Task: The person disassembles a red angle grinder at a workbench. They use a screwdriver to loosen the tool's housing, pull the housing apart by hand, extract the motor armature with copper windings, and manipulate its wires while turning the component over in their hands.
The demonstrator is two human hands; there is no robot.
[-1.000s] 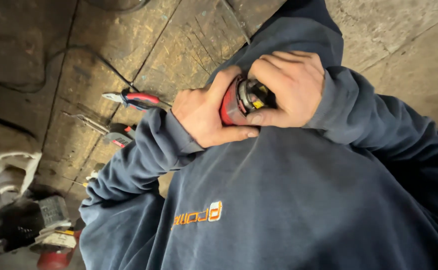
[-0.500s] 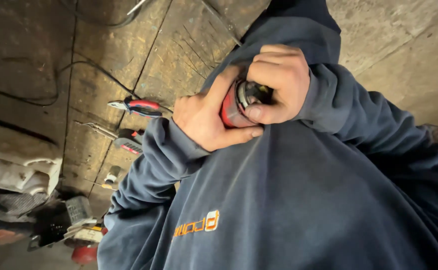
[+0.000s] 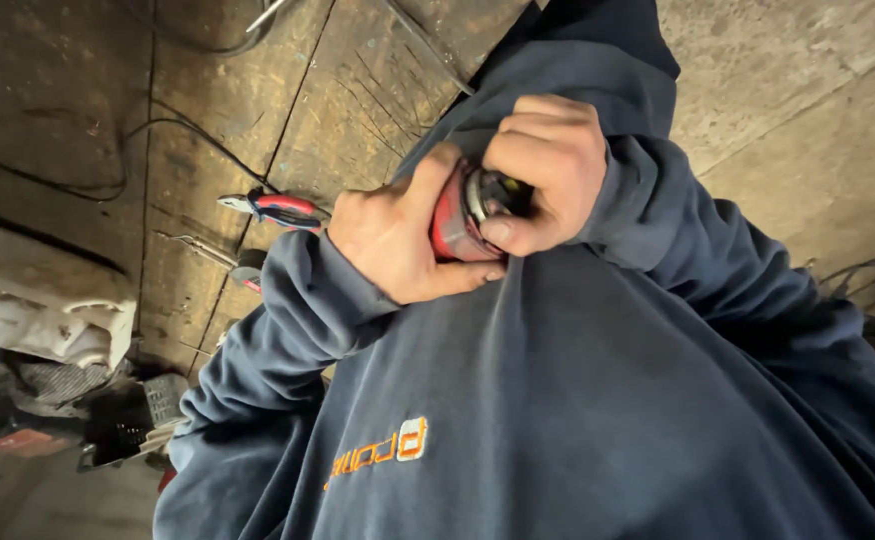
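Red round tool [image 3: 455, 215], held in both hands against a navy sweatshirt [image 3: 578, 400].
Left hand [image 3: 398, 240] cups its red body; right hand [image 3: 548, 170] closes tight over its dark metal end. Orange logo low on the chest below the grip. Red-handled pliers [image 3: 273, 208] lie well left on scratched boards [image 3: 358, 80]; bare concrete [image 3: 808, 120] right.

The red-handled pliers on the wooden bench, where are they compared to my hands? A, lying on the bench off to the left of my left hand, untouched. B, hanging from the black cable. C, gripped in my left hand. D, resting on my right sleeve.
A: the red-handled pliers lie flat on the wooden bench, apart from the left hand, which with the right hand holds a red round tool.
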